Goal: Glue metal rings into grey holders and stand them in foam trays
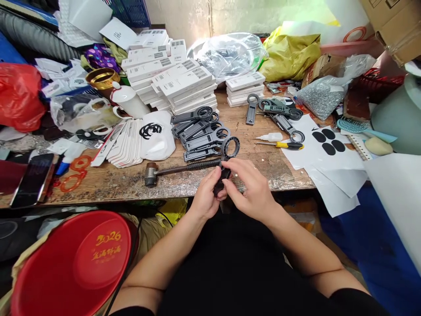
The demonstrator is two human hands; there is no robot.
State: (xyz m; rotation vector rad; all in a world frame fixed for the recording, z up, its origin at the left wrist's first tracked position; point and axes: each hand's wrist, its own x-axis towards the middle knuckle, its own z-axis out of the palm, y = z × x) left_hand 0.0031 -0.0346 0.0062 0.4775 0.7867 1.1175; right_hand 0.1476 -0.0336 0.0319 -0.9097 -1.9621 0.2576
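My left hand (206, 195) is closed around the lower end of a dark grey plastic bracket with a ring at its top (231, 147). My right hand (252, 186) pinches the same bracket just below the ring, thumb and fingers pressed on it. The hands partly hide its lower body. A mallet (171, 170) lies on the table behind my left hand, its handle end reaching up to the fingers. Beyond it sits a pile of similar ring-ended brackets (200, 140). To the right are a yellow-handled screwdriver (289, 145) and a small white squeeze bottle (271, 137).
Stacked white boxes (187, 83) stand at the back of the wooden table (263, 171). Black rings (150, 131) lie on a white bag; black oval pads (329, 141) lie on paper at right. Further brackets (279, 109) lie back right. A red basin (42, 263) is below left.
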